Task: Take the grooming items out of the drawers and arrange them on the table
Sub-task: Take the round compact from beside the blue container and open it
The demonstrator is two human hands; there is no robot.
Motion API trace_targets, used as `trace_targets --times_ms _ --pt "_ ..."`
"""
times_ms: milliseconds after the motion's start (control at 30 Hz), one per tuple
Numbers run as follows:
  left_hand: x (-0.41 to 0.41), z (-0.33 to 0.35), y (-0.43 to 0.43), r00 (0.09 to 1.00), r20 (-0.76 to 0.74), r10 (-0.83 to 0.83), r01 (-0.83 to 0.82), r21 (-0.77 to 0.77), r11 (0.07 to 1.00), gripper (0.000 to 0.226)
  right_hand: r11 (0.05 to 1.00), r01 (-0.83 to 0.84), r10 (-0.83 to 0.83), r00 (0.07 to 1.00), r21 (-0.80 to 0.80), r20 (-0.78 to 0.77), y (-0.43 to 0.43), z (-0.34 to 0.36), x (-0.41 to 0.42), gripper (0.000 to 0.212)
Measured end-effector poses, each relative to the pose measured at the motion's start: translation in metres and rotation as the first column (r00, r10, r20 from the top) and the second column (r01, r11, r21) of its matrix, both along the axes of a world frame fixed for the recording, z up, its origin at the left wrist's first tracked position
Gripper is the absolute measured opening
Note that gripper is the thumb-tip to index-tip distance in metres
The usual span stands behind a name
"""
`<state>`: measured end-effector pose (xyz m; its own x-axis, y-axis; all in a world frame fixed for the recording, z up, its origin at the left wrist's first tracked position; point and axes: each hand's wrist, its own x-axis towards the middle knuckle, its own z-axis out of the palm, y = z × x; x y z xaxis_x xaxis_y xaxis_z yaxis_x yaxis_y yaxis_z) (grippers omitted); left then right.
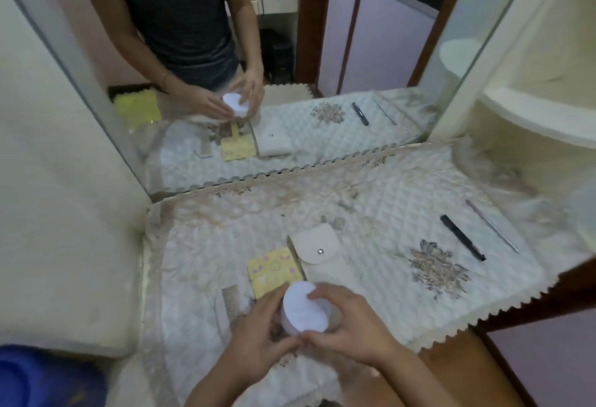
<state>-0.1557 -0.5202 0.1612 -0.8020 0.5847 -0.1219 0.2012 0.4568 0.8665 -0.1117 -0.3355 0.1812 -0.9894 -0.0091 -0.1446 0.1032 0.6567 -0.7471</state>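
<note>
A round white jar (303,308) sits low over the quilted table cover (387,277), gripped from both sides. My left hand (261,331) curls round its left side and my right hand (351,319) curls round its right side and top edge. Behind the jar lie a yellow patterned card (274,271) and a beige snap pouch (321,256). A beige comb (230,305) lies to the left, partly hidden by my left hand. Farther right lie a black pen-like stick (462,238) and a thin metal stick (491,225).
A large mirror (290,68) stands along the back of the table and reflects the person and the items. Cream curved shelves (532,110) rise at the right. A blue object (42,377) is at the lower left. The table's wooden edge (548,297) shows at the right.
</note>
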Motion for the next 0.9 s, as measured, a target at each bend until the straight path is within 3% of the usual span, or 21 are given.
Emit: trace_targets --times_ms 200,333,400,467,533,600,667,767,900 --pt "-0.027 0.001 0.077 0.993 0.098 -0.07 0.067 0.032 0.997 0.09 0.992 0.103 -0.1 0.994 0.076 -0.045 0.073 0.013 -0.009 0.063" --pt "-0.038 -0.012 0.138 0.987 0.111 -0.114 0.111 0.026 0.993 0.105 0.965 0.241 -0.245 0.969 -0.099 -0.028 0.139 -0.001 -0.026 0.03" --pt "-0.035 -0.013 0.172 0.986 0.145 -0.086 0.08 0.048 0.996 0.094 0.955 0.241 -0.234 0.971 -0.176 0.057 0.177 -0.005 -0.041 0.021" --pt "-0.031 -0.017 0.203 0.987 0.146 -0.069 0.057 0.082 0.995 0.076 0.967 0.186 -0.165 0.978 -0.172 0.129 0.207 -0.011 -0.058 0.033" --pt "-0.029 -0.022 0.225 0.995 0.097 -0.003 -0.007 0.1 0.995 0.069 0.987 0.121 -0.105 0.984 -0.102 0.147 0.225 -0.015 -0.076 0.061" --pt "-0.026 -0.029 0.232 0.997 -0.006 0.07 -0.07 0.011 0.997 0.058 0.998 0.054 -0.047 0.988 -0.044 0.15 0.234 -0.021 -0.093 0.081" --pt "-0.023 -0.047 0.232 0.964 -0.256 0.077 -0.117 -0.143 0.983 0.056 0.999 -0.011 0.016 0.985 -0.031 0.172 0.233 -0.028 -0.104 0.076" --pt "-0.013 -0.063 0.236 0.962 -0.247 0.113 -0.18 -0.266 0.947 0.071 0.996 -0.066 0.078 0.979 -0.068 0.191 0.225 -0.034 -0.111 0.052" --pt "-0.006 -0.068 0.243 0.934 -0.29 0.21 -0.307 -0.347 0.886 0.079 0.988 -0.081 0.104 0.977 -0.133 0.183 0.224 -0.038 -0.117 0.044"
